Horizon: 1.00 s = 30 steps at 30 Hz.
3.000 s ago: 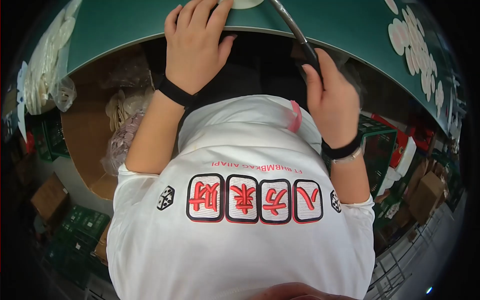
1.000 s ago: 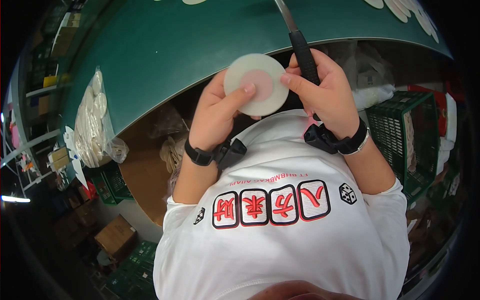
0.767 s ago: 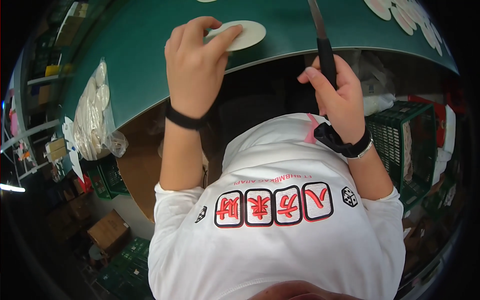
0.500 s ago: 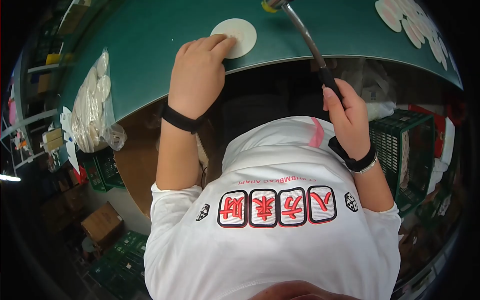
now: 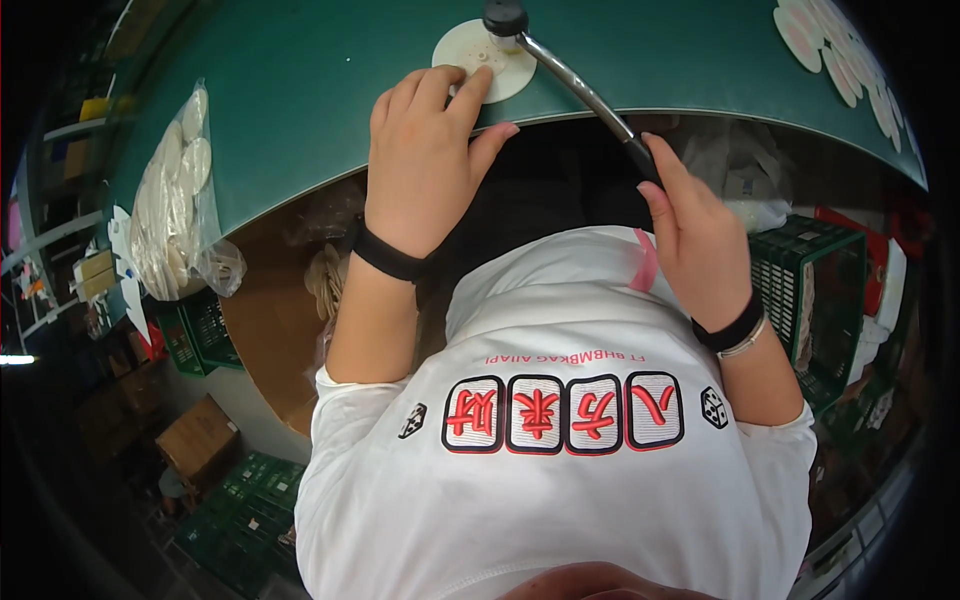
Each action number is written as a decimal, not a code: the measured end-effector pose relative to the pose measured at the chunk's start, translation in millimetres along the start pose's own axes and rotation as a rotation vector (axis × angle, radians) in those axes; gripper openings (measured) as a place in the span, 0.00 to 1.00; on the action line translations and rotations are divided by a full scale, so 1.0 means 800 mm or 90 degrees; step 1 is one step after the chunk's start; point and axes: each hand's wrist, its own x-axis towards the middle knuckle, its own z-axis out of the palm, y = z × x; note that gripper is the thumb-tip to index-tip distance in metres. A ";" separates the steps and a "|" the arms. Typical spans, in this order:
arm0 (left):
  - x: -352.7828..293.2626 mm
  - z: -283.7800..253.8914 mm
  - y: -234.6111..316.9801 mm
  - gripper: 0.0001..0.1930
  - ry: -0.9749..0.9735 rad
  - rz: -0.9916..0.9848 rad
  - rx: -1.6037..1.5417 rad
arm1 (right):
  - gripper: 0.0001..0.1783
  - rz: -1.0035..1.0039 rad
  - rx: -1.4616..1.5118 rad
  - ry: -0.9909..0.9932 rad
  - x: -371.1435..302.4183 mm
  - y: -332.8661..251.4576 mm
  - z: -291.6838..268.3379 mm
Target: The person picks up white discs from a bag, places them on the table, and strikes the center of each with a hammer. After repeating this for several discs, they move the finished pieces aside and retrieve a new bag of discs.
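Observation:
A round, cream-white disc (image 5: 510,88) lies on the green table near its front edge, with small marks and a tiny raised bit about its middle. My left hand (image 5: 425,150) rests its fingertips on the near left part of this disc; the fingers are bent a little and the thumb sticks out apart. In my right hand (image 5: 700,240) is the black grip of a mallet (image 5: 580,85), which has a shiny metal shaft, a black head and a pale yellowish face. The mallet's head is over the disc's far right part; whether it touches cannot be told.
Several similar discs (image 5: 835,55) lie overlapping on the table (image 5: 300,100) at the far right. A clear bag of pale discs (image 5: 175,205) hangs over the left edge. Below are a cardboard box (image 5: 265,320), green crates (image 5: 805,270) and a plastic bag (image 5: 745,170).
The mallet's head has swung left and down over the disc. My left fingers have drawn back from the disc's middle toward its near edge, and the thumb has spread outward.

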 end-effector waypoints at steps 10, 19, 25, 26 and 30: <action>-0.011 0.025 0.012 0.27 0.027 -0.018 0.003 | 0.23 0.058 -0.026 -0.053 -0.004 -0.015 -0.003; -0.017 0.030 0.010 0.24 0.073 -0.018 -0.010 | 0.25 0.109 -0.077 -0.122 -0.001 -0.006 0.027; -0.017 0.030 0.004 0.26 0.081 -0.024 -0.008 | 0.24 -0.064 0.019 0.105 0.020 -0.007 0.024; -0.017 0.031 0.004 0.27 0.081 -0.033 -0.011 | 0.24 -0.112 0.042 0.172 0.020 -0.004 0.026; -0.018 0.032 0.011 0.27 0.080 -0.036 -0.002 | 0.25 0.075 -0.049 -0.097 0.017 -0.018 0.011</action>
